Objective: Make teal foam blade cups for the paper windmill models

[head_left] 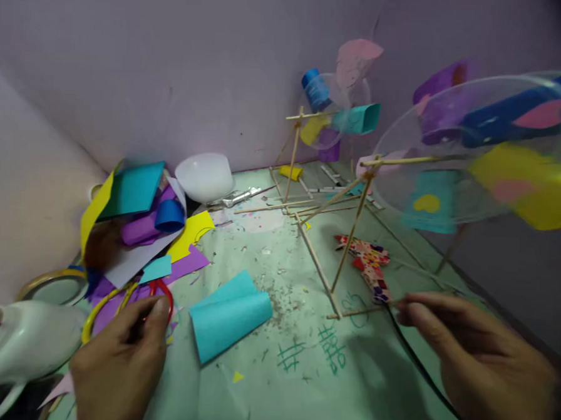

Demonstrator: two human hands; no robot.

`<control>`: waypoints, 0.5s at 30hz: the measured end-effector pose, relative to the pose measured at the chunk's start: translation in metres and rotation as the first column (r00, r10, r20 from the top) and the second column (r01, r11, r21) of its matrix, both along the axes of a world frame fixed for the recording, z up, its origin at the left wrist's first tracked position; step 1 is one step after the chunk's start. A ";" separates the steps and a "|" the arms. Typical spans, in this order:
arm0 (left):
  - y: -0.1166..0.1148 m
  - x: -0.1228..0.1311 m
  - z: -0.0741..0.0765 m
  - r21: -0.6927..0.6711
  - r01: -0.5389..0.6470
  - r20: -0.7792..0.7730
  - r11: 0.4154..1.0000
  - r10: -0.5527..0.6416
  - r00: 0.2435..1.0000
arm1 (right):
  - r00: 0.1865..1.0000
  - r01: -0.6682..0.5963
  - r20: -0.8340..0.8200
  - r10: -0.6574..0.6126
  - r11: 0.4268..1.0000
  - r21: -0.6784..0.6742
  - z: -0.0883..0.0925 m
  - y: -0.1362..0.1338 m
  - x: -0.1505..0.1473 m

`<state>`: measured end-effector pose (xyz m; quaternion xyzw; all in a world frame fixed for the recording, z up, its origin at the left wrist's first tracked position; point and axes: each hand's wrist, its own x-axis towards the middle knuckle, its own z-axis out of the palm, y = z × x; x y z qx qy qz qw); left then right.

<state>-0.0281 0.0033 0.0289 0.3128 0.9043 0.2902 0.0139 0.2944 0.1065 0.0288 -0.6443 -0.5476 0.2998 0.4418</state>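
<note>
My L hand (125, 355), wrist cut off by lower edge, has thumb & index close together by a red looped plastic handle (164, 290); can't tell if they pinch it. My R hand (479, 358), nr a red-and-white floral-print piece (374, 265), has fingertips bunched; grip unclear, blurry. Btwn hands lies a folded turquoise sheet (228, 320). Beyond: tan thin-stick frame (318, 262) w/ clear plastic disc (463, 182), blurred, cut off at R edge. Farther back, white rounded bowl (206, 176), base partly hidden.
</note>
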 end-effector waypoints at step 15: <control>0.021 0.029 0.005 -0.079 0.183 0.310 0.980 -0.150 0.939 | 0.662 -0.749 -0.139 0.736 0.652 -0.113 -0.042 0.027 -0.119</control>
